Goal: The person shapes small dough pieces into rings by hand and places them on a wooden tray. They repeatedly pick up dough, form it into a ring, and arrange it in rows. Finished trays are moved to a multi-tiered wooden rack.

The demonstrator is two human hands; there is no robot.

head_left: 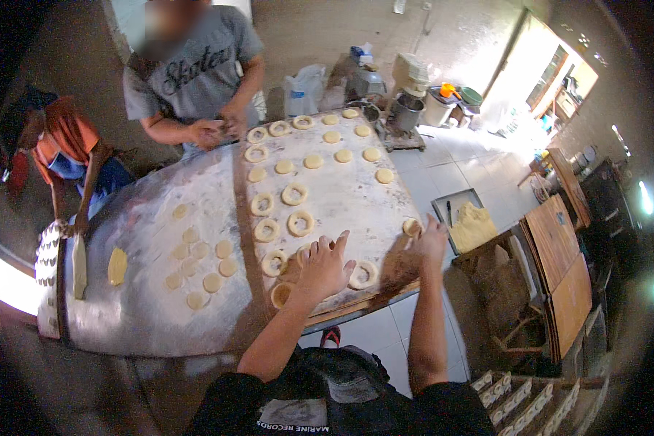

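My left hand (327,270) is open over the near part of a floured wooden board (341,200), fingers spread and palm down. Partly hidden beneath its fingertips is a pale dough ring (303,256). Beside its thumb lies another dough ring (363,275). At the board's right edge, my right hand (430,241) pinches a small round dough piece (412,227) between thumb and fingers; its centre looks hollowed or shaded. More dough rings (300,224) line the board's left side, and flat dough discs (312,161) sit farther back.
Left of the board, a floured metal table (160,254) holds dough discs (211,282) and dough strips. A person in grey (196,80) stands across; another in orange (69,138) works at far left. A tray of yellow dough (472,227) lies right, near wooden boards (559,269). Mixers (407,109) stand behind.
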